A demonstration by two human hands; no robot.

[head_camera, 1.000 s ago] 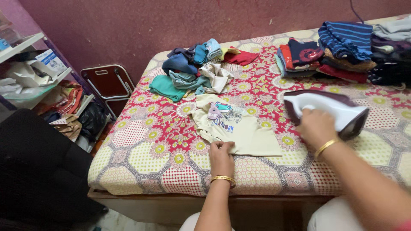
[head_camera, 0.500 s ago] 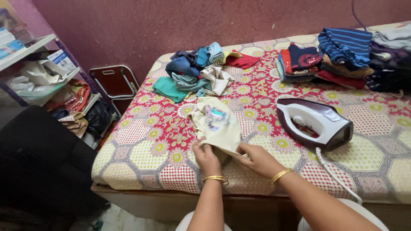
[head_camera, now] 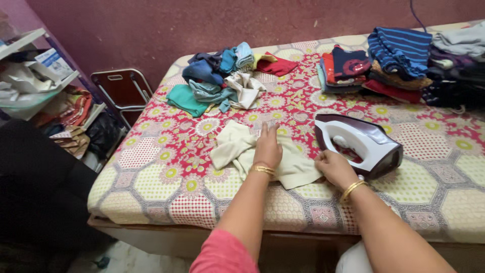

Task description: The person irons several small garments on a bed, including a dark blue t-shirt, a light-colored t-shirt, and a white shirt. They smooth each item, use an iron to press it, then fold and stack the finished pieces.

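Observation:
A small cream shirt (head_camera: 237, 146) lies flipped over on the patterned bed cover (head_camera: 166, 177), its printed side hidden. My left hand (head_camera: 267, 146) presses flat on the middle of the shirt, fingers spread. My right hand (head_camera: 333, 168) pinches the shirt's right edge, close to the iron. The white and maroon iron (head_camera: 359, 144) rests on the bed just right of the shirt, with no hand on it.
A heap of loose clothes (head_camera: 217, 81) lies at the back left of the bed. Folded stacks (head_camera: 399, 63) stand at the back right. A folding chair (head_camera: 121, 91) and cluttered shelves (head_camera: 35, 81) are left of the bed.
My right hand let go of the iron and came to the shirt. Both hands lifted the shirt, turned it over and laid it flat, print side down.

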